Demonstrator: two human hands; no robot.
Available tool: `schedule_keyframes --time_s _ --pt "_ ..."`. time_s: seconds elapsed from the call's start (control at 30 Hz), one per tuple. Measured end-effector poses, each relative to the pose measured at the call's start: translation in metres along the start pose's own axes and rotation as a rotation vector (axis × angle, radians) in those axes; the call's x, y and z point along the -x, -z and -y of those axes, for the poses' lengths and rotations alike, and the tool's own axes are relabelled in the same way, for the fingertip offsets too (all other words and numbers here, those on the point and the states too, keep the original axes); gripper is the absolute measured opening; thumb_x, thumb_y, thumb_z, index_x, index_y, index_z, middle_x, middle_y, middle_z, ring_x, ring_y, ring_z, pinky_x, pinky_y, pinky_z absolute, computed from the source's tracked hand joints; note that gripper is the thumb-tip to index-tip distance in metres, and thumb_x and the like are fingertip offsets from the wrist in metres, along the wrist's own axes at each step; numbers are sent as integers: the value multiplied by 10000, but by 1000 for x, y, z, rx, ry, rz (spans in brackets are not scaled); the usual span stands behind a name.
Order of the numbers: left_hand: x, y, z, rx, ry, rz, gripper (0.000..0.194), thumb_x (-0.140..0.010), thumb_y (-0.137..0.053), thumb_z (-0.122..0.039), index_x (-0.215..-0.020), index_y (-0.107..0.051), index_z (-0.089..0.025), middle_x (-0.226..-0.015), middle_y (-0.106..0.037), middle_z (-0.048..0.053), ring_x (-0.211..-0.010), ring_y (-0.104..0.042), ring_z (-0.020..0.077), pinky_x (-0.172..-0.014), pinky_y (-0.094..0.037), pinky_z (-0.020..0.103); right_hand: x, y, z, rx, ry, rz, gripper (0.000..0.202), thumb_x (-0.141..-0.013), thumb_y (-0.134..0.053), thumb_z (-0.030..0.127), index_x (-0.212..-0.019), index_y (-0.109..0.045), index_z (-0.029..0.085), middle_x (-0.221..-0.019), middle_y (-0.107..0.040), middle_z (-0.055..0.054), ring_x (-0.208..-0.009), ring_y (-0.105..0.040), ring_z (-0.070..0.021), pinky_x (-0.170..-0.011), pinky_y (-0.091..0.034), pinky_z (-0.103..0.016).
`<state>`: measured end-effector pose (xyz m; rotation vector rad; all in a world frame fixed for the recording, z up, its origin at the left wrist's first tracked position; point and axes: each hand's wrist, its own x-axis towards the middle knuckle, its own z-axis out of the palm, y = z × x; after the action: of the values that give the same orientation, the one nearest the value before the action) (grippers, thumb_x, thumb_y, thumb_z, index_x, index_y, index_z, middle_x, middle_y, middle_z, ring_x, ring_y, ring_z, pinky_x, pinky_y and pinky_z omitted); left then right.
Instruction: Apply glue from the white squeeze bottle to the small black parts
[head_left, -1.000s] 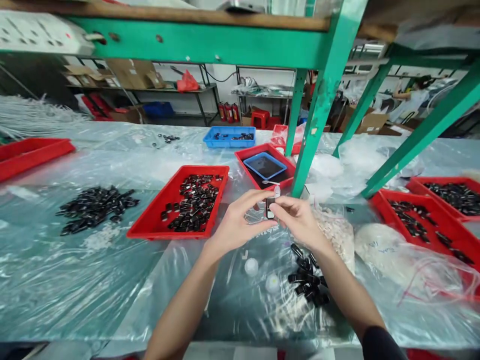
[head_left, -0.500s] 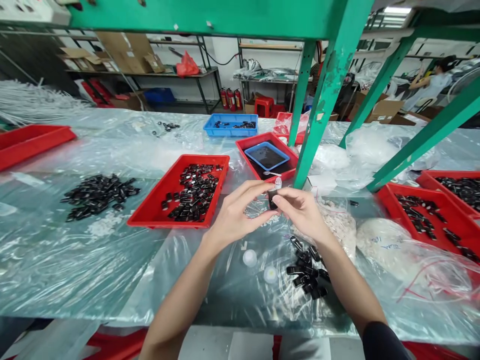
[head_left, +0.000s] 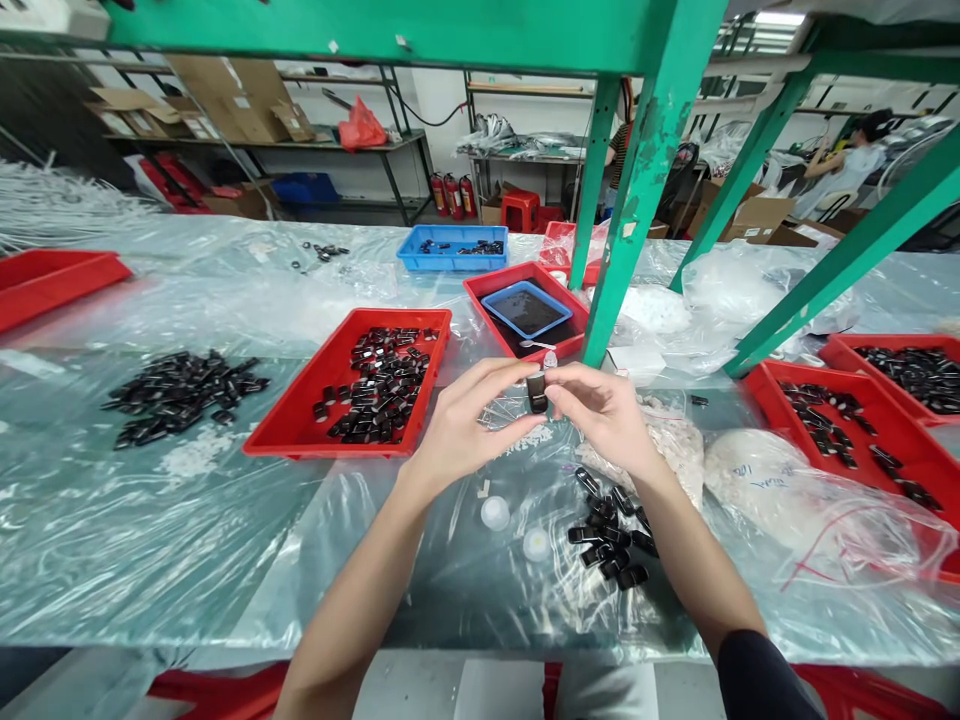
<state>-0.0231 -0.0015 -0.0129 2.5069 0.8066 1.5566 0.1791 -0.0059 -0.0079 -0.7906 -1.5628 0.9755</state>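
A small glossy black plastic part (head_left: 537,393) is held upright in front of me, above the table. My left hand (head_left: 469,420) pinches it between thumb and fingers from the left. From the right, the closed fingertips of my right hand (head_left: 604,410) touch the same part; whether they also hold something tiny is hidden. Just behind the fingers shows the clear top of a small bottle (head_left: 550,359). Below my right hand lies a loose pile of similar black parts (head_left: 609,535). Two round whitish caps, one nearer (head_left: 536,545) and one farther left (head_left: 495,514), lie on the plastic sheet.
A red tray (head_left: 289,440) of black parts stands left of my hands, with another pile of black parts (head_left: 184,395) beyond it. A green post (head_left: 637,200) rises behind my right hand. Bags of small pale pieces (head_left: 757,470) and red trays (head_left: 761,385) lie right.
The black part has turned between my fingers and now shows a different face. My right thumb has shifted from its front to its right side. The view has moved slightly.
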Motion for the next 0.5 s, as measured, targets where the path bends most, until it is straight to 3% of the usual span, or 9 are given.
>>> schedule_keyframes --time_s 0.13,0.2,0.37,0.5 --pt "-1 7 4 -56 -38 -51 518 -820 -847 -240 -1302 -657 -221 -1140 -758 64 -980 -722 176 -833 -630 315 2 1 8 108 6 13 202 -944 -695 372 -1027 -800 221 -925 -755 -38 -698 -624 -145 -614 -493 -300" --pt "-1 18 14 -124 9 -113 484 -791 -858 -282 -1238 -686 -210 -1085 -761 55 -907 -708 169 -767 -612 300 2 3 13 165 9 -17 203 -959 -679 369 -1025 -801 221 -935 -757 -40 -688 -620 -142 -619 -491 -300" --pt "12 58 70 -261 402 -243 391 -771 -814 -357 -1118 -729 -197 -920 -736 24 -804 -677 158 -734 -568 289 1 14 18 229 28 -86 184 -966 -684 352 -1006 -797 212 -791 -715 -18 -626 -607 -138 -594 -494 -285" --pt "30 80 115 -307 707 -355 508 -771 -745 -332 -1237 -669 -146 -884 -718 29 -806 -678 159 -716 -541 259 -1 20 15 246 44 -124 194 -963 -703 385 -979 -796 216 -713 -667 -8 -600 -598 -145 -581 -511 -287"
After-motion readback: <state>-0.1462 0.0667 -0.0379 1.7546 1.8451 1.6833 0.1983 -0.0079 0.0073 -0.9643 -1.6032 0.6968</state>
